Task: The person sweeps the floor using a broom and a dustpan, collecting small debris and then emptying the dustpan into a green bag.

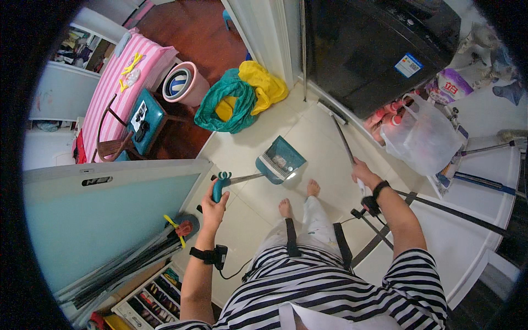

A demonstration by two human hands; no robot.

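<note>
My left hand (pixel 213 206) is closed around the teal grip of a long-handled dustpan (pixel 291 154). Its teal pan rests on the pale tiles ahead of my feet. A toothed comb strip runs along the pan, and some small pale bits lie inside. In my right hand (pixel 366 175) is a broom (pixel 343 140), gripped partway along its grey and white pole. The pole slants forward to a low dark head (pixel 333 111) on the floor, beside the base of a black appliance (pixel 368 60).
Teal cloth (pixel 228 104) and yellow cloth (pixel 265 88) lie heaped by the doorway, near a pink bin (pixel 190 82) and a chair (pixel 144 118). A sliding door (pixel 110 214) stands left. To the right are a white plastic bag (pixel 426 137) and pink-capped bottles (pixel 389 116).
</note>
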